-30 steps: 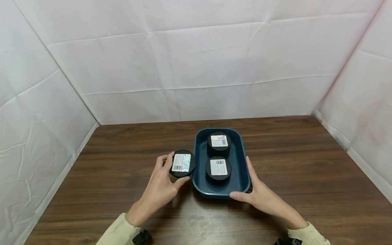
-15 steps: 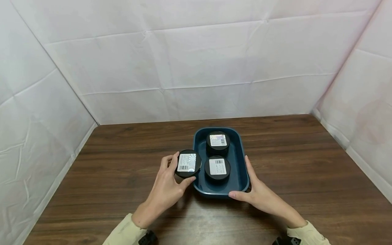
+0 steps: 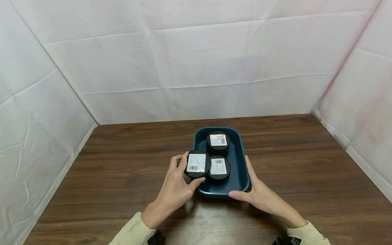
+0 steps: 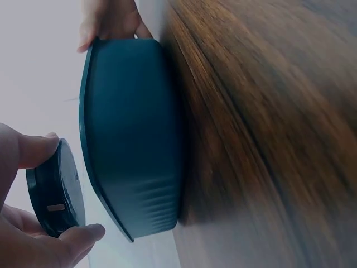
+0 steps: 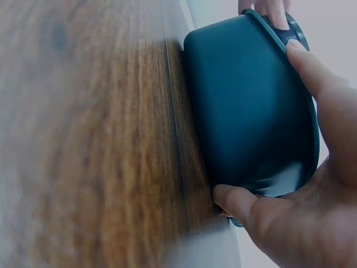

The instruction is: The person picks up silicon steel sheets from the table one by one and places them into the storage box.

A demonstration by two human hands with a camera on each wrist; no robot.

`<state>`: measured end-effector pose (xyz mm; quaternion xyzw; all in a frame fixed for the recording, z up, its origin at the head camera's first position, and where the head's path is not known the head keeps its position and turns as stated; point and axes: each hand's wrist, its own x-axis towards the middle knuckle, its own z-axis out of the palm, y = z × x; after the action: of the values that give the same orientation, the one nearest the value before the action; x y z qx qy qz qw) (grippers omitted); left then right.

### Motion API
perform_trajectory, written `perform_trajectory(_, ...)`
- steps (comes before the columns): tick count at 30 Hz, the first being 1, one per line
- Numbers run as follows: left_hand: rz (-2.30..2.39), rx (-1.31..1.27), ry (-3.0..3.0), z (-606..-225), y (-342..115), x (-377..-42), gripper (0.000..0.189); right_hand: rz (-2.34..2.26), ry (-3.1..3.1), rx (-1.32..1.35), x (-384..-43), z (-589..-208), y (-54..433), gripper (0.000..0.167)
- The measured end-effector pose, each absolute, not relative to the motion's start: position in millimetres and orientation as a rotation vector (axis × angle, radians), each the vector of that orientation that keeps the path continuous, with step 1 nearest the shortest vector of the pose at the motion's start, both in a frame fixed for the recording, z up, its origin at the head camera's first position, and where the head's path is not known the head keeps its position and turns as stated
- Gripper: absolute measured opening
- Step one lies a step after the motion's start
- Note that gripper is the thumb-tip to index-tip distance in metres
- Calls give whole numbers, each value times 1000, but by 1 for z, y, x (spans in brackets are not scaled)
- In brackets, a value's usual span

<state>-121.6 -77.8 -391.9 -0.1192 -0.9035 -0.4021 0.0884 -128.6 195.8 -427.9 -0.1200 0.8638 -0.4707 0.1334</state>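
My left hand (image 3: pixel 176 192) pinches a round black container (image 3: pixel 198 163) between thumb and fingers, its white barcode label facing up. In the head view this container overlaps the left side of a dark blue plastic bin (image 3: pixel 240 180). The left wrist view shows the container (image 4: pixel 56 192) above the level of the bin's rim (image 4: pixel 83 128). Two similar labelled black containers are inside the bin, one toward the back (image 3: pixel 218 140) and one nearer the front (image 3: pixel 219 169), partly covered by the held one. At the bin's front right corner, my right hand (image 3: pixel 260 197) grips its side.
The bin stands on a dark brown wood-grain table (image 3: pixel 128 149). White sheet walls (image 3: pixel 196 61) rise behind the table and along both sides. Light sleeves and dark wrist straps show at the bottom of the head view.
My left hand has carried its black container rightward from beside the bin to over its left part. The right hand and the bin stay nearly in place.
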Motion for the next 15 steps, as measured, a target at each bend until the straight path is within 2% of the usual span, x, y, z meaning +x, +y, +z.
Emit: perform_trajectory(15,-1165,-405,-2698,-394,-64,-126,87,-1360,2515,-351,-130,-428,194,121)
